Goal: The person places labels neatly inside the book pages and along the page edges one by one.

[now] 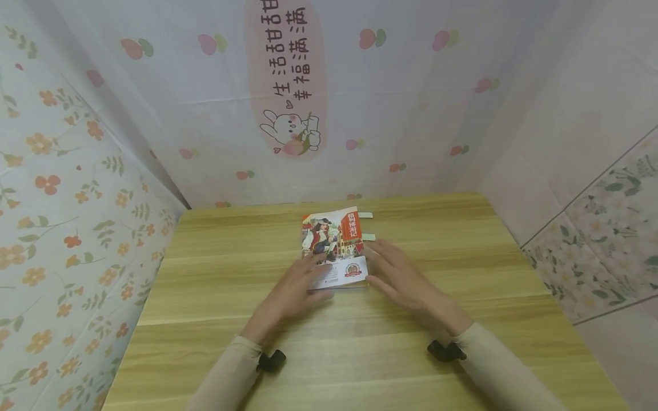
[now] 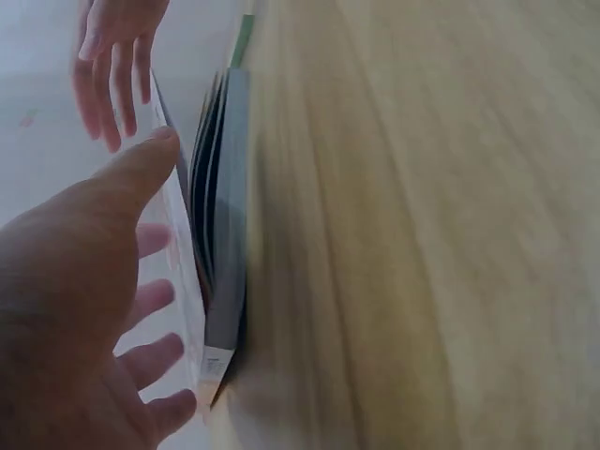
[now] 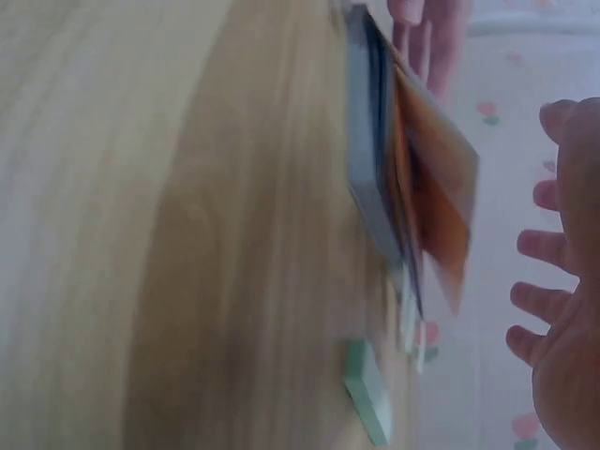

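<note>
A paperback book (image 1: 334,242) with an illustrated cover lies on the table, a white band (image 1: 336,273) across its lower part. In the right wrist view its orange-backed cover (image 3: 436,178) stands lifted from the pages. My left hand (image 1: 298,285) is at the book's lower left, fingers extended and overlapping the cover in the head view. By the right edge is my right hand (image 1: 398,274), its fingers spread and holding nothing. Beyond that edge show two pale green pieces (image 1: 365,215); in the right wrist view a small green block (image 3: 367,389) lies near the book.
The wood-grain table (image 1: 231,342) reaches back to a printed curtain (image 1: 411,114). A floral cloth (image 1: 67,200) hangs at the left side, and a pale patterned panel (image 1: 591,245) stands at the right. Black straps (image 1: 271,361) are on both wrists.
</note>
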Tool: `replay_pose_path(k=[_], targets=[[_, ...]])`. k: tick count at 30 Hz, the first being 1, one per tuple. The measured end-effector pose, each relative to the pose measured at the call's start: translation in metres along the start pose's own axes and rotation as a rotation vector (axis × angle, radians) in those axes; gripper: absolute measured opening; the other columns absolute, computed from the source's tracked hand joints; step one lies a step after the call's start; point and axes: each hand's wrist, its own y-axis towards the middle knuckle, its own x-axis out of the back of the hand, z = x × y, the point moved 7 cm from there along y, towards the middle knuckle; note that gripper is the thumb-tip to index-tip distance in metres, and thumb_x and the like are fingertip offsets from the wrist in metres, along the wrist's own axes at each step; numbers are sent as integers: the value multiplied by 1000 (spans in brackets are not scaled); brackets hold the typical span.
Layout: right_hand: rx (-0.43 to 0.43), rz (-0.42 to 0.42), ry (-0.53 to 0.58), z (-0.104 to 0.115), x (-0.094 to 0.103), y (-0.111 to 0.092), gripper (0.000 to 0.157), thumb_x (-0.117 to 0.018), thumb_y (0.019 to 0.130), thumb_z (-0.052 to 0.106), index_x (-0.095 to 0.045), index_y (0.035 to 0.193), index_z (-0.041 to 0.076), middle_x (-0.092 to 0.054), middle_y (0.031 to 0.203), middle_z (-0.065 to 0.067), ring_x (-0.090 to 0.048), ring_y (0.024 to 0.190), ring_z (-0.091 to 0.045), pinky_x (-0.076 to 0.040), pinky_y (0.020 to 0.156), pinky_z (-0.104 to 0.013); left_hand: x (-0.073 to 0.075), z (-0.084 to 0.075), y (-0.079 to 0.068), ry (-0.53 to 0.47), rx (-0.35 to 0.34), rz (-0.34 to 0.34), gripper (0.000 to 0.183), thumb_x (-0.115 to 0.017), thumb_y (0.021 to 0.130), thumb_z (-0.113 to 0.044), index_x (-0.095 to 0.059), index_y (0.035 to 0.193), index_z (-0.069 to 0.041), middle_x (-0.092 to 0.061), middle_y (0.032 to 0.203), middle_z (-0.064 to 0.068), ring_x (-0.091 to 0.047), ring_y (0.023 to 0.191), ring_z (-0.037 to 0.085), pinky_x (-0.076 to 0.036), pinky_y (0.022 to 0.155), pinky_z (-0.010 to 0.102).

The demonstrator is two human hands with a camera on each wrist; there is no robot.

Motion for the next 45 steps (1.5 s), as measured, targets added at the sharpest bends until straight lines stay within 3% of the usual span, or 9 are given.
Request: replay_pose_path(k=[14, 20, 28, 45], targets=[[-22, 172, -76, 8, -38, 13, 61, -61, 116, 42, -56, 167, 9, -45, 180, -19, -35, 172, -46, -31, 140, -66, -9, 2, -3, 32, -6, 45, 67, -69, 110, -53, -59, 165, -17, -36, 186, 13, -29, 175, 43, -24, 143, 63], [-21, 216, -127, 4, -48, 12, 55, -60, 116, 42, -61, 162, 12, -48, 178, -19, -40, 170, -43, -32, 140, -66, -11, 2, -4, 21, -9, 48, 67, -70, 110, -50, -58, 166, -16, -35, 186, 13, -28, 175, 43, -24, 144, 61], [9, 232, -175, -1, -55, 8, 53, -61, 116, 43, -64, 159, 12, -50, 176, -19, -45, 167, -43, -36, 136, -69, -15, 4, -6, 34, -4, 47, 66, -69, 111, -50, -57, 167, -17, -35, 186, 12, -26, 176, 40, -22, 145, 58], [10, 230, -134, -8, -50, 8, 61, -60, 116, 44, -57, 165, 9, -46, 179, -18, -42, 168, -44, -33, 139, -66, -13, 7, -10, 41, 0, 4, 70, -74, 109, -48, -54, 169, -18, -36, 186, 13, -28, 175, 44, -23, 144, 62]])
